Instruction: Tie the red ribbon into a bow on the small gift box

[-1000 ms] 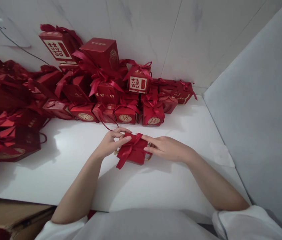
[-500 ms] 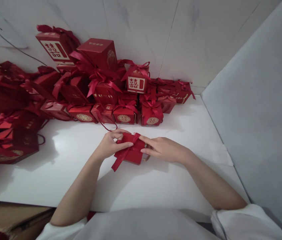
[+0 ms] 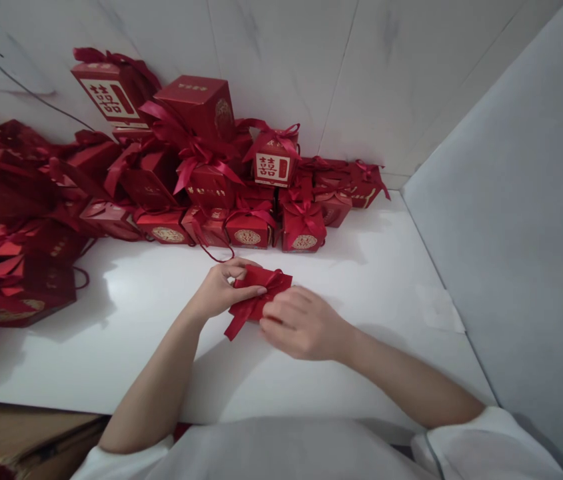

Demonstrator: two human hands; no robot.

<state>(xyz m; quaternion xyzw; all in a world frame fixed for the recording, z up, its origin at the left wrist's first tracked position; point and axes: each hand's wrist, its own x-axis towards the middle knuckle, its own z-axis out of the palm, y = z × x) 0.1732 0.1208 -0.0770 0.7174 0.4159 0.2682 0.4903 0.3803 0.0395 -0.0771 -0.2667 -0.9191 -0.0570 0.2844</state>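
Dozens of red gift boxes (image 3: pixel 111 193) with ribbon bows are heaped along the far left of the white tabletop (image 3: pixel 126 347) and against the marble wall (image 3: pixel 361 80). Just in front of that heap, near the middle, the left hand (image 3: pixel 221 291) pinches the near-left corner of a small red box (image 3: pixel 261 283), thumb and forefinger closed on its ribbon (image 3: pixel 238 317), which trails down to the left. The box sits on the tabletop between both hands. The right hand (image 3: pixel 301 323) lies over the box's right side, its fingers curled narrow against it; what exactly they grip cannot be told. A grey panel (image 3: pixel 511 233) stands at the right.
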